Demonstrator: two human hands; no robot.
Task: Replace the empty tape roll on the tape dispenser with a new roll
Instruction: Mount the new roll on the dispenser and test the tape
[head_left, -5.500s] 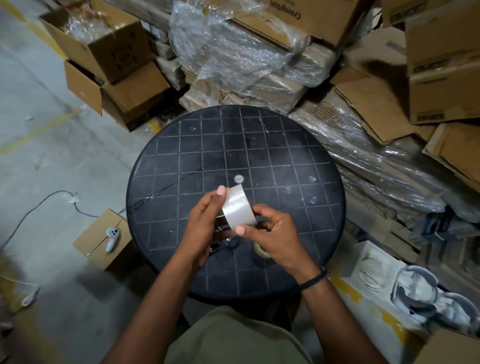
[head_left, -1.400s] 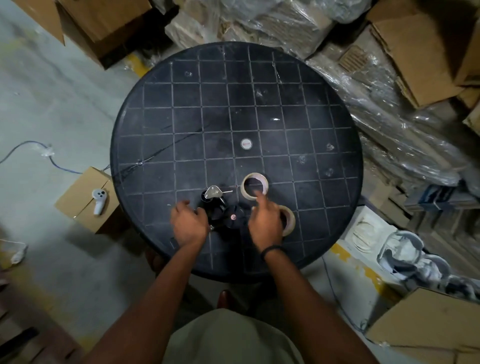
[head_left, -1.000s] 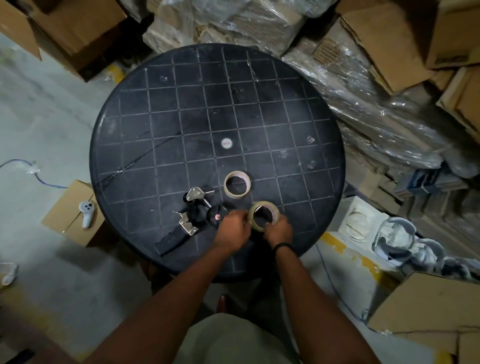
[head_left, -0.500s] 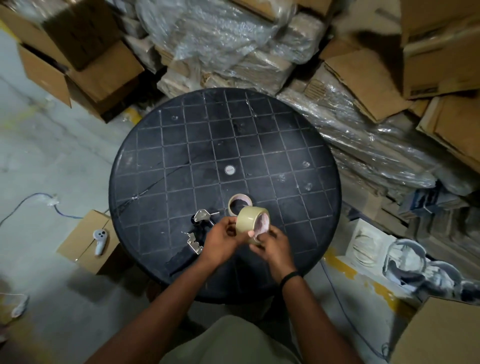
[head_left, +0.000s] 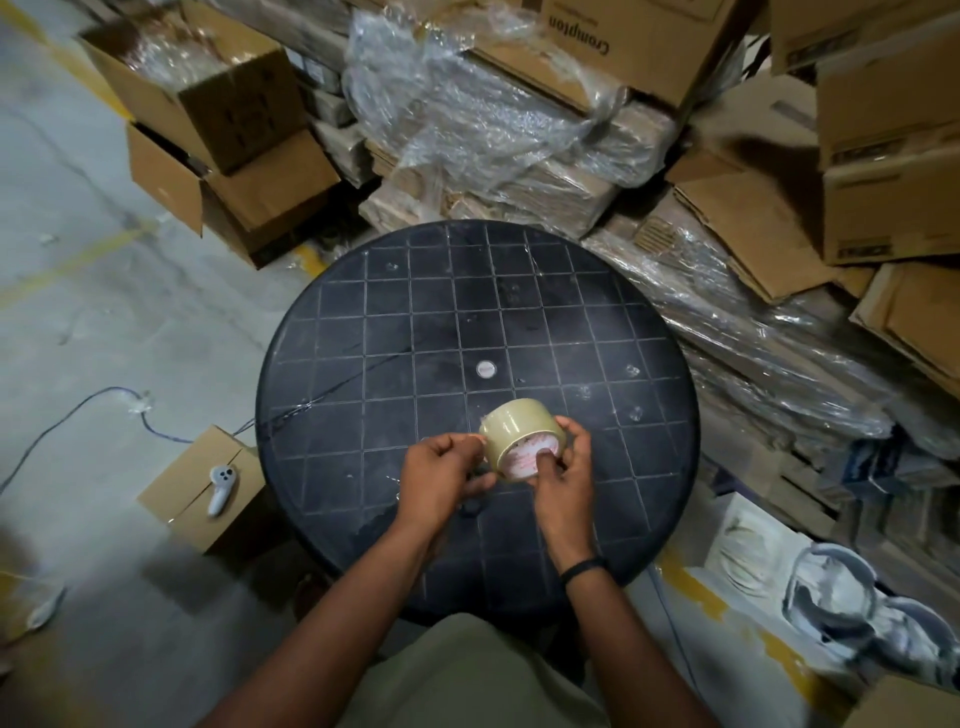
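Nearest the camera, both hands hold the new tape roll (head_left: 521, 439) up above the 6 o'clock part of the round black table (head_left: 363, 322). The right hand (head_left: 563, 475) wraps the roll from its 4 o'clock side, fingers curled over the far rim and the thumb pressed on the printed core face. The left hand (head_left: 441, 475) sits at the roll's 9 o'clock, its fingertips pinched narrow against the outer wrap, seemingly hunting for the tape's loose end. The dispenser itself is hidden beneath the hands, so I cannot tell how it lies.

The roll looks full and fairly light, with a stiff cardboard core and a glossy, slippery outer band. It is best held by the core edges and flat sides, since the sticky end will cling to skin once it is lifted.

Farther out, a small pale disc (head_left: 485, 369) marks the table's centre. Off the table at 9 o'clock, a white controller (head_left: 221, 488) rests on a small cardboard box (head_left: 195, 480). Beyond, from 11 to 2 o'clock, stacked cartons (head_left: 613, 36) stand under plastic wrap (head_left: 467, 114).
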